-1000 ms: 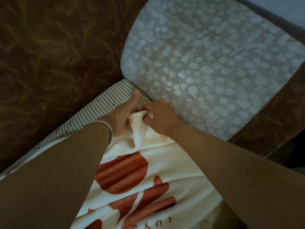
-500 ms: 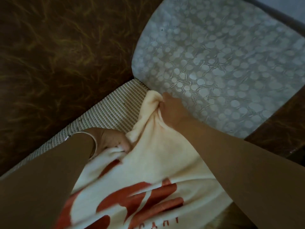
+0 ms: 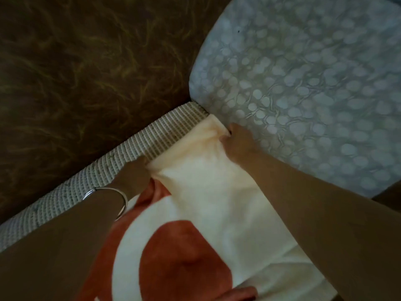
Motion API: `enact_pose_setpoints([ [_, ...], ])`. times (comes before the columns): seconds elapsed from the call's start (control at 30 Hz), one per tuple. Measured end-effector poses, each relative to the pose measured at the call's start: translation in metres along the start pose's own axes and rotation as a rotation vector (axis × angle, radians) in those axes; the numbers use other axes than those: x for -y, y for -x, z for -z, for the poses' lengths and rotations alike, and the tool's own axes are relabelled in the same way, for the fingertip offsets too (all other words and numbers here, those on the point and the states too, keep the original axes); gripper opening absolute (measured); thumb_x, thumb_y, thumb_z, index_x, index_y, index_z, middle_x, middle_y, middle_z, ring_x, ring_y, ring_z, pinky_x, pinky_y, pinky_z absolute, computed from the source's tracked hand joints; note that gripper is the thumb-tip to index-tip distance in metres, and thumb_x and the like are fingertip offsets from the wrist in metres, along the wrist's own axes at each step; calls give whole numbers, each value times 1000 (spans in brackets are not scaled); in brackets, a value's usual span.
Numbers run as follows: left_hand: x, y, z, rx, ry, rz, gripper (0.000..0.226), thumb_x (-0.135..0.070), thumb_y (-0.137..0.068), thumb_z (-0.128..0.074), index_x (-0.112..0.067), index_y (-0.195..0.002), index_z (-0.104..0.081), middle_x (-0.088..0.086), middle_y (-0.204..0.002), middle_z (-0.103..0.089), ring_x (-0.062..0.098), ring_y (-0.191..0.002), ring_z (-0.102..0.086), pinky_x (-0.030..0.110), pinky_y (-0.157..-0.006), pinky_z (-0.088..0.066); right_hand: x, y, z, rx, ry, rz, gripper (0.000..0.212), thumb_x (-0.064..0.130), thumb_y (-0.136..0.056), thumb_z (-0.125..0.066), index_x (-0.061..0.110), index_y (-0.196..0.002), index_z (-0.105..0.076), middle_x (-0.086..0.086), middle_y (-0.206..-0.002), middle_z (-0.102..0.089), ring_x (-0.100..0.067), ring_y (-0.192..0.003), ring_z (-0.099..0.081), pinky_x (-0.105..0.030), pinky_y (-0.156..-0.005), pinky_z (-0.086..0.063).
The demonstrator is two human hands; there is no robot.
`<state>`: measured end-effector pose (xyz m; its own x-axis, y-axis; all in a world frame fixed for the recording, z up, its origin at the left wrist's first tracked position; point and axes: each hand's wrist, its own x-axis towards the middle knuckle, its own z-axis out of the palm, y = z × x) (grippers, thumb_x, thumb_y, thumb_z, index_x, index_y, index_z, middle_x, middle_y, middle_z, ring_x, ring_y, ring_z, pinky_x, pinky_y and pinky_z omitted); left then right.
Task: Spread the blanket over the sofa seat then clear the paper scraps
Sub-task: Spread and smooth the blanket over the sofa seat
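1. The blanket (image 3: 217, 203), cream with big rust-red shapes, lies on the sofa seat (image 3: 130, 153). Its long axis runs from the near edge to the far corner.
2. Its narrow, bunched end points at the spot where the brown backrest (image 3: 76, 72) meets the blue-grey dotted cushion (image 3: 303, 83).
3. The hands are apart. The right hand (image 3: 238, 142) pinches the far tip of the cloth, right against the cushion.
4. The left hand (image 3: 134, 177), with a bangle (image 3: 121, 198) on its wrist, grips the blanket's left edge, nearer and beside the exposed strip of woven seat cover.
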<state>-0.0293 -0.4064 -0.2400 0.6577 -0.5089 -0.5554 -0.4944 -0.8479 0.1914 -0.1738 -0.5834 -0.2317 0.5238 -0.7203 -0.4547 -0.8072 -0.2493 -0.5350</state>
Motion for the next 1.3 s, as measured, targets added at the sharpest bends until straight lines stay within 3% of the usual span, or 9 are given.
enact_pose_setpoints([
  [0.1,2,-15,8,-112,70,30,32,-10,-91,-51,1,-122,-49,27,-124,-57,41,-116,-53,40,-98,-40,2,-13,-5,39,-31,-35,42,22,-97,-46,-1,-132,-46,-20,-135,-51,-33,-126,-48,-32,-98,-41],
  [0.27,23,-20,7,167,-120,157,46,-29,-89,-59,-1,-125,-52,22,-130,-54,36,-121,-51,34,-98,-40,-7,-22,-10,138,33,-111,43,18,-93,-49,1,-132,-47,-17,-133,-53,-32,-122,-53,-31,-93,-46],
  [0.43,27,-29,17,-143,-297,185,29,-25,-89,-52,-16,-116,-60,17,-124,-59,38,-116,-54,40,-97,-43,0,-35,-16,65,80,-49,40,18,-92,-52,1,-128,-52,-18,-129,-57,-31,-120,-55,-31,-93,-47],
  [0.57,13,-38,21,-182,-125,233,28,-16,-87,-54,-8,-112,-63,22,-118,-62,41,-112,-57,42,-94,-47,15,-46,-19,75,188,-54,48,36,-95,-44,2,-127,-54,-17,-128,-58,-32,-120,-55,-35,-93,-46],
  [0.67,11,-44,15,-93,42,271,32,-15,-87,-57,2,-114,-60,23,-117,-63,37,-110,-60,39,-94,-50,29,-55,-17,26,310,-51,39,31,-93,-46,7,-122,-57,-13,-125,-59,-30,-118,-55,-34,-83,-44],
  [0.77,17,-49,12,-79,321,298,29,-17,-89,-56,8,-104,-61,29,-94,-70,38,-89,-69,45,-85,-56,41,-68,-15,42,235,-90,34,21,-92,-50,7,-121,-57,-13,-123,-60,-30,-117,-56,-34,-90,-47],
  [0.9,19,-53,12,-269,371,342,26,-17,-89,-54,4,-104,-60,28,-101,-68,41,-96,-66,45,-89,-53,52,-81,-15,29,-122,-243,23,7,-93,-49,-3,-111,-59,-12,-76,-63,-23,-61,-72,-27,-53,-58],
  [1.03,6,-53,18,-502,401,284,22,1,-90,-41,4,-110,-48,28,-116,-56,43,-108,-54,45,-91,-43,56,-96,-26,-107,37,-146,44,17,-91,-59,2,-131,-49,-16,-131,-57,-28,-122,-56,-32,-97,-47],
  [1.3,13,-76,10,-496,312,151,41,-2,-87,-54,9,-123,-38,26,-134,-34,43,-112,-48,45,-90,-41,68,-109,-33,-144,18,62,47,16,-94,-55,5,-137,-41,-13,-142,-47,-25,-134,-43,-27,-106,-32],
])
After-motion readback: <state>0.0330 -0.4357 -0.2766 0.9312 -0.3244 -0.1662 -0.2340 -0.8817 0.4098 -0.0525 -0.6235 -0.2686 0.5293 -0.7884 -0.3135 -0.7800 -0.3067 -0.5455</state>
